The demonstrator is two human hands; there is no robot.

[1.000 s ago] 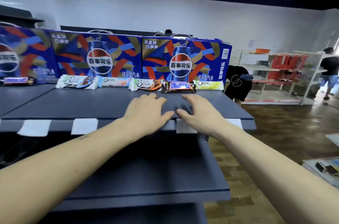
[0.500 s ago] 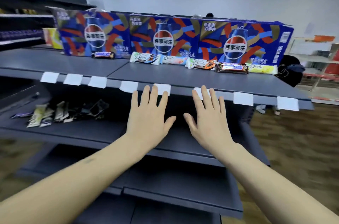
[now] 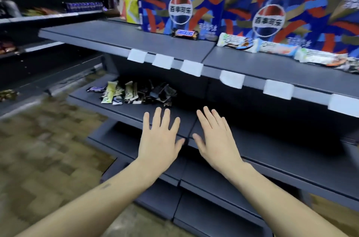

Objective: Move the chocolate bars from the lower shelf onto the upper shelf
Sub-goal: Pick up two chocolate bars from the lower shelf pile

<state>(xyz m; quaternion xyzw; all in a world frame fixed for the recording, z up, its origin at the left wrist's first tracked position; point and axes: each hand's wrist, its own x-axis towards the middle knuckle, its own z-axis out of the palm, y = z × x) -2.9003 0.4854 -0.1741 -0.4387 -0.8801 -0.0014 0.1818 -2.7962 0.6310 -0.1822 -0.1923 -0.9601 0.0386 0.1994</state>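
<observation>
A loose pile of chocolate bars (image 3: 134,93) lies on the grey lower shelf (image 3: 124,112), left of centre. On the upper shelf (image 3: 136,40) a dark Snickers bar (image 3: 185,33) lies alone, and several white Dove bars (image 3: 237,42) line up to its right against the boxes. My left hand (image 3: 161,137) and my right hand (image 3: 215,137) hover side by side over the lower shelf's front edge, palms down, fingers straight and spread, holding nothing. The pile is just beyond my left fingertips.
Blue Pepsi boxes (image 3: 180,5) stand along the back of the upper shelf. White price tags (image 3: 163,60) hang on its front edge. Another dark shelf unit (image 3: 48,11) with goods stands at the left. A lower grey shelf (image 3: 213,188) juts out below my hands.
My view swung left and down, bringing the pile on the lower shelf closer. Both hands dropped from the upper shelf to the lower shelf's front edge, still spread and empty.
</observation>
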